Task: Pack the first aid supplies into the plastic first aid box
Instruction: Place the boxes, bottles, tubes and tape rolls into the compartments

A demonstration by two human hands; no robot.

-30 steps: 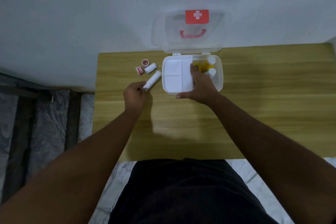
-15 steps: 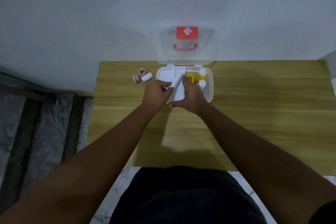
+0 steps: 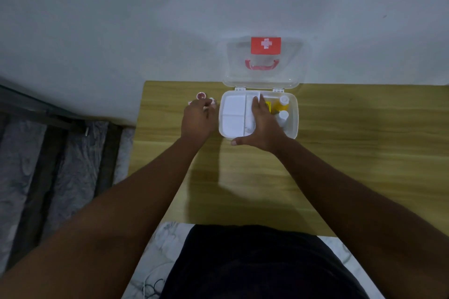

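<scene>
The plastic first aid box (image 3: 294, 128) stands open at the table's far edge, its clear lid (image 3: 263, 75) with a red cross leaning on the wall. A white divided tray (image 3: 233, 114) fills its left half. A yellow bottle (image 3: 283, 102) and a white bottle (image 3: 282, 116) stand in the right half. My right hand (image 3: 263, 126) lies flat, fingers straight, over the tray's right compartment, where the end of a long white roll (image 3: 249, 128) shows under it. My left hand (image 3: 198, 119) curls over the small items left of the box: a red tape roll (image 3: 201, 95) and a small white roll (image 3: 213, 102).
The wooden table (image 3: 340, 153) ends at a left edge just beyond my left hand, with marble floor and dark rails (image 3: 48, 153) below. A grey wall rises directly behind the box. My dark-clothed lap is at the near edge.
My left hand carried the long white roll into the tray, let it go and moved back left onto the small items. My right hand stayed on the box, now flat over the roll.
</scene>
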